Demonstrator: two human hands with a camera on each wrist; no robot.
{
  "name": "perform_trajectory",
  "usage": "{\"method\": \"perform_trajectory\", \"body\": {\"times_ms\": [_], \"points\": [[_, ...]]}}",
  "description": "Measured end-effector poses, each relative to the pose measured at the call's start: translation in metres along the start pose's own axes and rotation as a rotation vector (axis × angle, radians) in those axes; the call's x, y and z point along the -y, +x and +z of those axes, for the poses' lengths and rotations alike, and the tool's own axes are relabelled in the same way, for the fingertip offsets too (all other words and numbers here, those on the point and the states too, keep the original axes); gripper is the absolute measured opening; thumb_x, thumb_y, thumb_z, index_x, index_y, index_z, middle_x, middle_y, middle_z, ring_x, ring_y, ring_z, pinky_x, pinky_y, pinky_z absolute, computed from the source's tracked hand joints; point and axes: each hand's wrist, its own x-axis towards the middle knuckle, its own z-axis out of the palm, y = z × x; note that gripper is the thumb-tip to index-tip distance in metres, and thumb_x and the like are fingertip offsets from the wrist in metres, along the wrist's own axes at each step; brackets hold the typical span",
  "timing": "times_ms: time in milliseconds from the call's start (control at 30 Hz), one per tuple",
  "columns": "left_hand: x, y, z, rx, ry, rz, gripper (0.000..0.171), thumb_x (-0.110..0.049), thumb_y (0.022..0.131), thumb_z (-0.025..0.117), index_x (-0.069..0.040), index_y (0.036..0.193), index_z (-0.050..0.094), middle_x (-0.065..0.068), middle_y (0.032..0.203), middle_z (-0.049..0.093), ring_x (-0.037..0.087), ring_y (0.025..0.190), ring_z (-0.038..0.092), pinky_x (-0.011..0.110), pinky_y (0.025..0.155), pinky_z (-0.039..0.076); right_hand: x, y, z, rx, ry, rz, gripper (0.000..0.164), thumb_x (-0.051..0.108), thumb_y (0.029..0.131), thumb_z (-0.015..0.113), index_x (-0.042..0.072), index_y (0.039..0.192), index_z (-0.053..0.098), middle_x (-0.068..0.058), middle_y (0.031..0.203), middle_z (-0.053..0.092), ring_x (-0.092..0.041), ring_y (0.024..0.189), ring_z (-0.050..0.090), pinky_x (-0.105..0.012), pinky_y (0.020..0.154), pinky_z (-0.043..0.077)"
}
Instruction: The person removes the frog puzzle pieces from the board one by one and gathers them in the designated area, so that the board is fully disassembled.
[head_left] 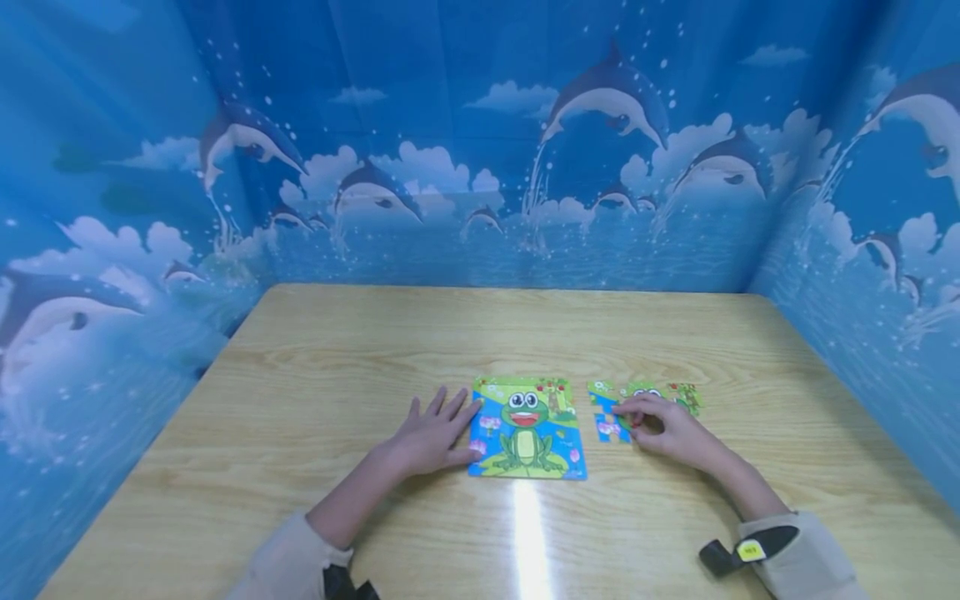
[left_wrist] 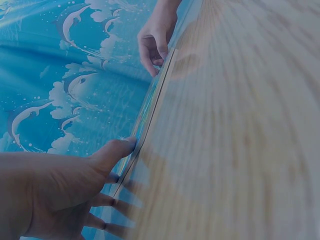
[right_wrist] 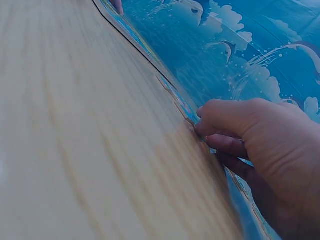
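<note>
- Puzzle piece (head_left: 625, 422), green with a bit of red, at the fingertips of the right hand (head_left: 675, 429), low over the desk, right of the frog picture; whether it is lifted or touching the desk, cannot tell
- Right grip: fingers curled, thumb and index finger pinching that piece, other fingers bent behind them
- Other puzzle pieces (head_left: 613, 430) lying about this hand: blue with pink flowers on the near left, frog's eyes partly showing behind the fingers, tree and red fruit on the far right; some of them covered by the hand
- Frog picture (head_left: 528, 446) flat on the desk between the two hands, just beside the pieces: green frog sitting on a leaf, blue water, tree at upper right
- Left hand (head_left: 431, 437) at the picture's left edge, thumb and index fingertip touching it; left grip unclosed, fingers spread wide
- Pale sleeves (head_left: 808, 554) on both forearms, a dark device (head_left: 720, 557) strapped at the right wrist
- Desk (head_left: 360, 342) of light wood grain, a bright streak of reflected light below the picture
- Blue curtain (head_left: 450, 100) behind and at both sides, printed with leaping dolphins, clouds and sea
</note>
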Motion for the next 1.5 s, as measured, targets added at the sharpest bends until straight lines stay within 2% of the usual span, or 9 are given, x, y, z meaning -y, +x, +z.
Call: {"method": "perform_trajectory", "body": {"times_ms": [233, 567, 867, 1067, 1233, 1500], "points": [[0.0, -0.001, 0.0, -0.008, -0.003, 0.01, 0.074, -0.055, 0.089, 0.046, -0.016, 0.147, 0.023, 0.015, 0.15, 0.014, 0.039, 0.134, 0.005, 0.065, 0.1, 0.006, 0.0, -0.001, 0.001, -0.004, 0.025, -0.023, 0.04, -0.007, 0.074, 0.069, 0.003, 0.111, 0.063, 0.002, 0.09, 0.056, -0.016, 0.079, 0.051, -0.024, 0.073, 0.044], [-0.001, -0.001, 0.0, -0.005, 0.0, 0.009, 0.074, -0.055, 0.089, 0.046, -0.017, 0.147, 0.022, 0.014, 0.151, 0.013, 0.039, 0.135, 0.005, 0.065, 0.1, 0.006, -0.002, -0.001, 0.001, -0.041, -0.015, -0.03, 0.038, -0.006, 0.072, 0.069, 0.006, 0.108, 0.065, 0.004, 0.089, 0.057, -0.012, 0.081, 0.052, -0.024, 0.08, 0.043], [0.001, 0.0, 0.0, 0.001, -0.012, 0.0, 0.075, -0.056, 0.089, 0.046, -0.018, 0.148, 0.021, 0.013, 0.151, 0.011, 0.038, 0.135, 0.003, 0.063, 0.101, 0.004, 0.018, 0.011, 0.0, -0.052, -0.07, -0.09, 0.035, -0.005, 0.076, 0.068, 0.005, 0.109, 0.063, -0.001, 0.098, 0.06, -0.013, 0.082, 0.056, -0.036, 0.075, 0.051], [0.0, -0.001, -0.002, 0.003, -0.018, 0.005, 0.074, -0.055, 0.089, 0.046, -0.017, 0.147, 0.022, 0.013, 0.151, 0.012, 0.039, 0.135, 0.003, 0.064, 0.1, 0.004, 0.034, 0.028, 0.009, 0.005, -0.008, -0.132, 0.033, -0.005, 0.078, 0.065, 0.002, 0.111, 0.062, -0.005, 0.099, 0.06, -0.018, 0.083, 0.057, -0.035, 0.069, 0.05], [-0.001, -0.003, -0.004, 0.001, -0.025, 0.018, 0.073, -0.053, 0.09, 0.047, -0.015, 0.147, 0.022, 0.015, 0.15, 0.013, 0.04, 0.134, 0.004, 0.065, 0.1, 0.005, 0.05, 0.044, 0.019, 0.072, 0.001, -0.122, 0.032, -0.002, 0.08, 0.063, 0.002, 0.112, 0.062, -0.005, 0.103, 0.06, -0.018, 0.087, 0.057, -0.037, 0.072, 0.05], [-0.001, -0.003, -0.004, 0.002, -0.019, 0.019, 0.074, -0.053, 0.09, 0.047, -0.015, 0.147, 0.021, 0.015, 0.15, 0.012, 0.04, 0.134, 0.004, 0.065, 0.1, 0.004, 0.07, 0.064, 0.037, 0.175, -0.021, -0.05, 0.031, 0.006, 0.084, 0.063, 0.005, 0.116, 0.061, -0.005, 0.106, 0.057, -0.021, 0.093, 0.054, -0.04, 0.078, 0.047]]}}
